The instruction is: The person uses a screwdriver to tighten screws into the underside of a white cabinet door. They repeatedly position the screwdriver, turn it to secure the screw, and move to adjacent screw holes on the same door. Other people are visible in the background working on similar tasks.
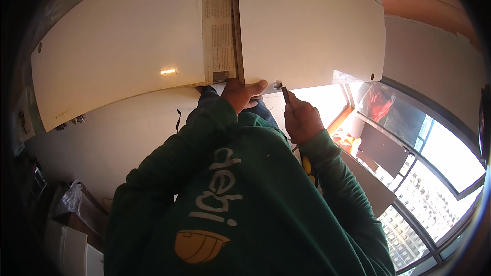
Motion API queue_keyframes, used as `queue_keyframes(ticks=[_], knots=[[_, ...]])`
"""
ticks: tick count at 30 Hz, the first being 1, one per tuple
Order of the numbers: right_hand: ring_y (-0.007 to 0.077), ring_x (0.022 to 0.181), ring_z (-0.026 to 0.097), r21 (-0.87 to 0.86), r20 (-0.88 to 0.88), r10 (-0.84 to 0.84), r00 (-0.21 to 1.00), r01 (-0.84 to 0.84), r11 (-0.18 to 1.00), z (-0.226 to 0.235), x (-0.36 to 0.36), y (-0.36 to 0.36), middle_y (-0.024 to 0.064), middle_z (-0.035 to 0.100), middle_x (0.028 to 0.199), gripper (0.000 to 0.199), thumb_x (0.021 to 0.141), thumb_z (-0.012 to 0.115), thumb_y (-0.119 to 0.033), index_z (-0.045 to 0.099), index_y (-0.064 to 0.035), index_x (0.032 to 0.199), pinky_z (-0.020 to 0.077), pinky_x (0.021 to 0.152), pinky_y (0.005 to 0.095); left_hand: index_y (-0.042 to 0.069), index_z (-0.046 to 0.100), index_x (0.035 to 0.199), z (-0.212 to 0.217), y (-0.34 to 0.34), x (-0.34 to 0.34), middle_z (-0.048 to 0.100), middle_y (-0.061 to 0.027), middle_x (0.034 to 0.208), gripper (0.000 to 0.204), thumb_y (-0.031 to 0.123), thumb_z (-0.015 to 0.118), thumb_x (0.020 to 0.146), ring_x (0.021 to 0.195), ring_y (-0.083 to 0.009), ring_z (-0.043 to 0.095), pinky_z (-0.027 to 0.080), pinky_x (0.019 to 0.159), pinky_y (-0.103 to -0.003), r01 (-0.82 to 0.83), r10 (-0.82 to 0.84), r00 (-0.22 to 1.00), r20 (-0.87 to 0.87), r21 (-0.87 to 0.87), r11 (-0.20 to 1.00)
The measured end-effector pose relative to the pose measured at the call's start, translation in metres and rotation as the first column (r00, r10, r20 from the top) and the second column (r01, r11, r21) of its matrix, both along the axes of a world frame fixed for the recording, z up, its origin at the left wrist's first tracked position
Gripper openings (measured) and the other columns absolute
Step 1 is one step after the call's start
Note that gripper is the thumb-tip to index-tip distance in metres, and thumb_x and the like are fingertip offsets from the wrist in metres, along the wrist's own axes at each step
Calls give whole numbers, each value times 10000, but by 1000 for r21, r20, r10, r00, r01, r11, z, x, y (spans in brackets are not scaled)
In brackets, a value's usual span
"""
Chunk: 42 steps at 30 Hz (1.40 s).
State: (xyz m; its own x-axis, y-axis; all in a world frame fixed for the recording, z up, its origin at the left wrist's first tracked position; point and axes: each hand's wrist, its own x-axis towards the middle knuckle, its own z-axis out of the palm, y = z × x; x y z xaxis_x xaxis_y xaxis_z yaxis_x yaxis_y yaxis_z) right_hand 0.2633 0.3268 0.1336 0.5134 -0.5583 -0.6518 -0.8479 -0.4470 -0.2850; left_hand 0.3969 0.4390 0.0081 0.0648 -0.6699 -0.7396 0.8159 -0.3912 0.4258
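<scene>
A white rectangular panel [312, 25] lies flat in front of me on the right. At its near left corner, my left hand [239, 97] grips the edge, thumb on top and the other fingers partly hidden. My right hand [304, 119] is closed round a dark, narrow bar-like tool [285, 95], whose kind I cannot make out. Its upper end is beside a round hole [277, 85] near the panel's front edge; something bright shows in the hole. A second white panel [117, 30] lies to the left, with round holes near its edges.
Between the panels runs a newspaper-covered strip [219, 30] beside a brown wooden edge [237, 25]. Windows [419, 204] let in strong light on the right. At the lower left stands a dark box [84, 209] with clear plastic wrap on it.
</scene>
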Motion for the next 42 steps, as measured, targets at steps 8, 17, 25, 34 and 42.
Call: queue_keyframes(ticks=[8,17,25,34,42], knots=[[479,867,689,56,-33,-41,999,43,997,-10,4,-3,277,698,873,212,984,511,-136,620,-3,1107,558,803,545,60,672,1238,-8,3,-3,705,-69,1145,432,338,793,931,1092,-220,672,530,994,-469,9,-9,1000,-10,-8,1000],[356,595,702,191,-120,-192,974,213,958,9,20,-5,215,674,690,232,1000,456,-139,626,18,1026,598,685,461,37,625,1311,-9,4,-4,679,-113,1236,529,354,801,926,1158,-264,657,513,1026,-505,5,-5,1000,-15,-25,1000],[324,673,740,91,-109,-142,984,152,984,-10,18,4,250,680,727,251,995,452,-137,620,48,972,616,689,468,65,643,1261,-9,1,-5,699,-89,1178,416,283,791,939,1107,-238,666,512,1036,-515,-9,8,999,-54,-10,1000],[191,489,638,369,-192,-569,800,596,713,8,27,-10,77,633,666,305,1004,564,-197,671,39,1164,540,508,327,47,597,1314,-6,1,0,661,-121,1263,496,336,779,954,1167,-283,647,494,1063,-546,32,-32,998,-63,-13,999],[200,789,648,199,118,-238,964,212,957,-12,-31,0,123,648,805,338,1081,518,-188,623,2,1339,524,769,369,51,488,1424,-9,4,9,614,-149,1358,629,310,798,941,1275,-329,604,517,1033,-575,92,-93,993,-67,-21,996]])
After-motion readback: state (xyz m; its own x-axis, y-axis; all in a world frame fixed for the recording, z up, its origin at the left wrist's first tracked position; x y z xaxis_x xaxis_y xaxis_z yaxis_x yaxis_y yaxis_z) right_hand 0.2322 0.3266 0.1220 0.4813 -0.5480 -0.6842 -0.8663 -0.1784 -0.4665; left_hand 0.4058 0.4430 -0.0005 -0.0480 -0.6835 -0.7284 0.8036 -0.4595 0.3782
